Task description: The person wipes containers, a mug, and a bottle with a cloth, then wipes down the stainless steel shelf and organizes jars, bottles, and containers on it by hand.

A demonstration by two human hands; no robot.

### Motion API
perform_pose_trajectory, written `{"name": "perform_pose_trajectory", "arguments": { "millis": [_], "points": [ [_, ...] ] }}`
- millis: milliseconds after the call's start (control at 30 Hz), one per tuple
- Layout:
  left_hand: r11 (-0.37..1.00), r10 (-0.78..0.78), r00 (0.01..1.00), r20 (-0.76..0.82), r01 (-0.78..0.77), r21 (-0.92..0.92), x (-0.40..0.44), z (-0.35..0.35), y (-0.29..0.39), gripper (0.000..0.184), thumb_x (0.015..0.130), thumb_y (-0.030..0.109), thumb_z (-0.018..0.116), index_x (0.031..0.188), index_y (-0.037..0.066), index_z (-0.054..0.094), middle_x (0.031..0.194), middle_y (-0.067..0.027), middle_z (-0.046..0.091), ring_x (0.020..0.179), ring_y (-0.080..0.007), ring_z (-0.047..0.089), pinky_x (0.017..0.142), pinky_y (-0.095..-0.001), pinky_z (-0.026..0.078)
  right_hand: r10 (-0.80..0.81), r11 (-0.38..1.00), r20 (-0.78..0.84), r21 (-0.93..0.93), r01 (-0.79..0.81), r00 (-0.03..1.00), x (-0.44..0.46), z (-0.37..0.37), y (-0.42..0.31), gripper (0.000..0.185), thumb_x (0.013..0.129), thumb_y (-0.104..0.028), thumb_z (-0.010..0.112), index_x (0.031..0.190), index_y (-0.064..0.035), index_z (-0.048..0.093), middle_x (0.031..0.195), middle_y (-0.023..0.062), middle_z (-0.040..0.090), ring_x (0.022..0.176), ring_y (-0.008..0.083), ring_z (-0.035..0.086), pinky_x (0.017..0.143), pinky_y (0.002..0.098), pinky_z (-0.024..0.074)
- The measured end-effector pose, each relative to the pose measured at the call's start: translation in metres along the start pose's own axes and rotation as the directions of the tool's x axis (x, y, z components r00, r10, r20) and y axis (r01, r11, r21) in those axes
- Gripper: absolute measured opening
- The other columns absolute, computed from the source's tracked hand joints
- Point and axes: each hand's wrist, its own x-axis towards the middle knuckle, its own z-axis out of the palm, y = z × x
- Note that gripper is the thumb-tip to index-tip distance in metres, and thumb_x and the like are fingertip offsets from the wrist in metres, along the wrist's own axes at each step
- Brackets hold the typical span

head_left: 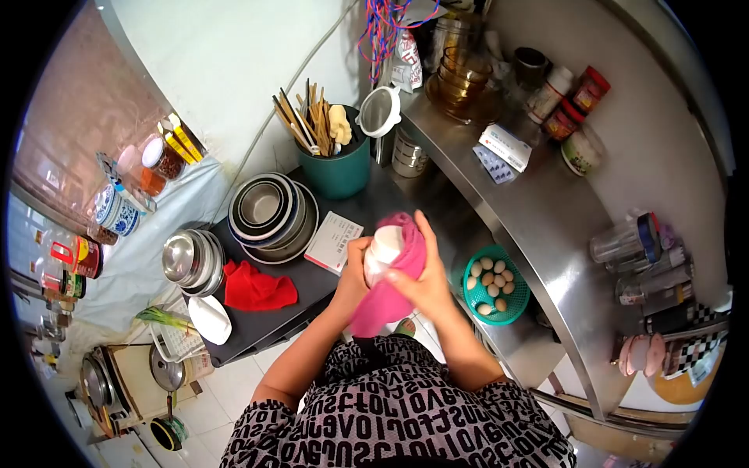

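The left hand (357, 264) is curling round the near left side of a smooth, rounded white container (382, 251), its fingers closely holding it, while the right hand (428, 277) is pressing a soft bright pink cloth (409, 251) against the container's right side, thumb lying across the front. The container is sitting between both palms, ahead of the chest, so neither hand is clearly nearer; its long axis seems to be running away from the body, but the cloth is hiding too much to be sure. One end of the cloth is hanging below the hands. Just left of the left hand, a flat white box (335, 240) with red and dark print is lying on the dark table (310, 290), its characters too small to read. The container is showing no legible label. On the black-lettered pale shirt (406, 417), inverted block letters are repeating "just for love"
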Motion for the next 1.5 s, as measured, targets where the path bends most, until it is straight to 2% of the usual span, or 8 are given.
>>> {"name": "perform_pose_trajectory", "arguments": {
  "millis": [367,633,867,1033,1100,1167,1300,1500],
  "points": [
    [0.500,-0.055,0.800,0.598,0.540,-0.677,-0.012,0.012,0.020,0.088,0.085,0.067,0.056,0.147,0.010,0.031,0.142,-0.0108,0.046,0.129,-0.0235,0.048,0.107,-0.0422,0.041,-0.294,0.583,0.454,0.783,-0.219,0.841,0.024,-0.024,0.035,0.086,0.070,-0.055,0.079,0.131,-0.0038,0.047,0.119,0.0236,0.056,0.122,0.0381,0.052,0.108,0.0513,0.0378],
    [0.478,-0.390,0.873,0.293,0.464,-0.746,-0.010,0.023,0.051,0.064,0.102,0.055,0.022,0.144,0.009,0.039,0.142,-0.0083,0.049,0.126,-0.0242,0.052,0.106,-0.0441,0.040,0.021,0.886,0.003,0.463,-0.020,1.000,0.017,-0.015,0.020,0.060,0.067,-0.022,0.081,0.116,-0.0026,0.054,0.117,0.0167,0.061,0.110,0.0272,0.059,0.099,0.0375,0.0441],
    [0.511,-0.239,0.922,0.306,0.387,-0.767,-0.009,0.006,0.021,0.068,0.098,0.054,0.025,0.138,0.003,0.045,0.136,-0.0156,0.054,0.125,-0.0272,0.053,0.109,-0.0398,0.039,-0.603,0.787,0.189,-0.019,0.617,0.775,0.018,-0.012,-0.024,0.069,0.056,-0.028,0.089,0.114,-0.0047,0.059,0.119,0.0187,0.060,0.114,0.0364,0.059,0.108,0.0527,0.0357],
    [0.311,-0.342,0.710,0.615,0.703,-0.639,-0.013,0.006,0.014,0.070,0.095,0.066,0.027,0.125,0.009,0.054,0.101,-0.0107,0.068,0.071,-0.0240,0.070,0.052,-0.0361,0.057,-0.499,0.823,0.555,0.545,0.162,0.666,0.044,-0.021,-0.018,0.081,0.056,-0.032,0.090,0.123,-0.0020,0.056,0.122,0.0192,0.061,0.118,0.0326,0.058,0.110,0.0503,0.0342],
    [-0.085,0.208,0.583,0.786,0.811,-0.579,-0.015,0.011,0.018,0.072,0.091,0.073,0.031,0.124,0.014,0.054,0.089,-0.0006,0.065,0.064,-0.0246,0.064,0.042,-0.0310,0.049,-0.472,0.766,0.593,0.642,-0.030,0.652,0.044,-0.018,0.000,0.086,0.058,-0.035,0.089,0.127,-0.0006,0.052,0.124,0.0191,0.061,0.120,0.0304,0.056,0.109,0.0474,0.0352],
    [-0.084,0.311,0.540,0.782,0.835,-0.543,-0.008,0.003,0.027,0.067,0.093,0.068,0.032,0.126,0.014,0.053,0.104,-0.0023,0.066,0.083,-0.0233,0.067,0.054,-0.0323,0.055,-0.266,0.741,0.562,0.639,-0.207,0.783,0.037,-0.016,0.002,0.089,0.061,-0.039,0.087,0.131,0.0005,0.048,0.125,0.0200,0.060,0.121,0.0307,0.056,0.109,0.0444,0.0368],
    [0.414,-0.446,0.821,0.356,0.542,-0.731,-0.006,-0.003,0.042,0.060,0.099,0.055,0.025,0.135,0.015,0.050,0.122,-0.0049,0.062,0.106,-0.0214,0.063,0.071,-0.0380,0.057,-0.224,0.807,0.268,0.590,0.024,0.937,0.024,-0.005,0.016,0.094,0.066,-0.041,0.086,0.135,0.0037,0.041,0.135,0.0226,0.053,0.127,0.0310,0.051,0.109,0.0414,0.0376],
    [0.783,-0.198,0.966,-0.168,0.053,-0.619,0.005,0.008,0.032,0.070,0.096,0.057,0.041,0.136,0.000,0.040,0.121,-0.0131,0.057,0.111,-0.0222,0.056,0.102,-0.0361,0.041,-0.074,0.871,-0.116,0.477,0.121,0.990,-0.005,0.034,0.006,0.102,0.074,-0.043,0.081,0.147,-0.0033,0.022,0.148,0.0199,0.036,0.135,0.0302,0.040,0.112,0.0421,0.0332]
  ]
}}
